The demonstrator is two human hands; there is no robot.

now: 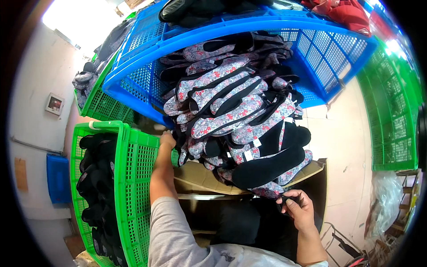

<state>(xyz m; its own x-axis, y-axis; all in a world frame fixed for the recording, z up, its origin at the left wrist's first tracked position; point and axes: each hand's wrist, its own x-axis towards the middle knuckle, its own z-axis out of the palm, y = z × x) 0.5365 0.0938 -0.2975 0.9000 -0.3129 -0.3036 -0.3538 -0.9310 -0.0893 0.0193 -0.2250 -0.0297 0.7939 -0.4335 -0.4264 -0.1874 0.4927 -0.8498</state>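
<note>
A large heap of floral slippers [224,118], grey with red flowers and black lining, spills out of a tipped blue plastic crate [307,73]. At the heap's left edge, by the crate's lower corner, is my left hand [167,139]; its fingertips are hidden, so its grip does not show. My right hand [300,210] is closed at the near right of the heap, thumb against fingers. It pinches a black edge that appears to belong to a floral slipper [269,190]. Just above lies a slipper with its black sole [269,168] facing up.
Under the near slippers stands an open cardboard box [195,178]. A green crate [133,178] of black slippers [100,182] is close on my left. Another green crate [393,111] stands far right, above clear plastic wrap [386,198]. Black and red items lie atop the blue crate.
</note>
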